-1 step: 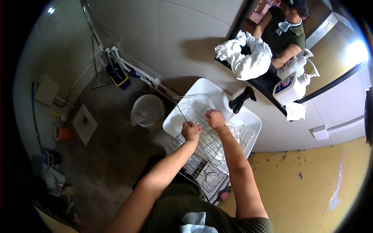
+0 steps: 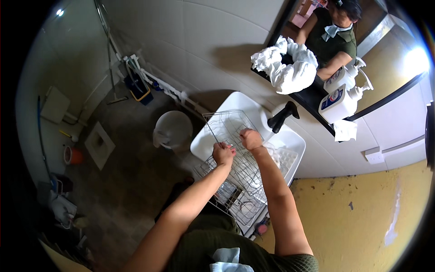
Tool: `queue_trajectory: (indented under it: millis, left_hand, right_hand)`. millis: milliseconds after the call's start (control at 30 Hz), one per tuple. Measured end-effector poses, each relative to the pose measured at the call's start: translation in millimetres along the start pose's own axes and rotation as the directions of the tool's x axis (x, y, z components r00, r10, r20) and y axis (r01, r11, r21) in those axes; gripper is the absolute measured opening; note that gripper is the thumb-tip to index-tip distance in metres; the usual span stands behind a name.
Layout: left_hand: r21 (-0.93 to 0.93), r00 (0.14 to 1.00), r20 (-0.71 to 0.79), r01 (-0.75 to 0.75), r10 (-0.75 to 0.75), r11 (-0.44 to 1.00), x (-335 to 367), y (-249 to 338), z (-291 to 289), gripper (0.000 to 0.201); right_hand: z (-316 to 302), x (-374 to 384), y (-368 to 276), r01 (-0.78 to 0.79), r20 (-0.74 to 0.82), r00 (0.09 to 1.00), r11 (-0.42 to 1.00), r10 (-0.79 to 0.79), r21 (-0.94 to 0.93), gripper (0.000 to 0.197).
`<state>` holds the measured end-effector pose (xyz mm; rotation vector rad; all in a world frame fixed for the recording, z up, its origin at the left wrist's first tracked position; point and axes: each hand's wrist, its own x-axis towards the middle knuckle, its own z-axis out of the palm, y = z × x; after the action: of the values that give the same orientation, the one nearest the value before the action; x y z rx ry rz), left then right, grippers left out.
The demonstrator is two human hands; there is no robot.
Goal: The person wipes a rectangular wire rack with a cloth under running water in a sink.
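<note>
- Wire rack (image 2: 244, 174): it is held over the washbasin (image 2: 293, 143), slanting across it, with its lower end jutting past the near rim toward the green top (image 2: 195, 240). If support is lost there, the rack could be tipped inward and the fabric snagged; whether one frame or two overlapping ones are seen cannot be told.
- Left hand (image 2: 223, 154): its fingers are curled in, apparently around a wire near the rack's left side. A fingertip could be pinched or scratched if the frame is twisted.
- Right hand (image 2: 250, 139): it is closed into a loose fist above the rack; whether a wire or something small is gripped cannot be told. If it is pushed harder than the left, the rack could be skewed.
- Black tap (image 2: 282, 119): it stands just beyond the right hand, and could be knocked by a swung knuckle or corner.
- Black shelf (image 2: 310, 104): crumpled white cloth (image 2: 292, 72) and a pump bottle (image 2: 337, 103) are borne on it; they could be toppled if the rack is lifted high and carelessly.
- White bucket (image 2: 174, 127): it might be struck if the rack is dropped leftward.
</note>
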<state>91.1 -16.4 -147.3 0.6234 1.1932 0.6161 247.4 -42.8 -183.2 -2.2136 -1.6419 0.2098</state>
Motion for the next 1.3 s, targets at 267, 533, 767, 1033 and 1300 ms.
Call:
queue_trajectory:
  millis: [267,533,767,1033,1300]
  left_hand:
    - [0.001,1.0,-0.003,-0.023,0.023,1.0,5,-1,-7,0.021]
    - [0.132,0.992,-0.054,-0.109,0.117,0.985,3,0,2,0.04]
    - [0.533,0.916,-0.093,-0.284,0.389,0.797,19,-11,-8,0.054]
    - [0.183,0.97,-0.134,-0.177,0.203,0.967,19,-15,-6,0.04]
    - [0.02,0.998,0.019,0.066,-0.066,0.998,-3,2,4,0.039]
  right_hand:
    - [-6,18,13,0.11,0.23,0.965,0.991,-0.124,0.074,0.019]
    - [47,1,-36,-0.441,0.217,0.873,0.897,0.437,-0.032,0.067]
    - [0,-51,-27,0.029,0.231,0.968,0.96,-0.097,0.28,0.067]
    - [5,-60,-69,-0.166,0.267,0.957,0.968,0.113,0.186,0.067]
    - [-20,-99,0,-0.037,0.154,0.988,0.986,0.012,0.162,0.056]
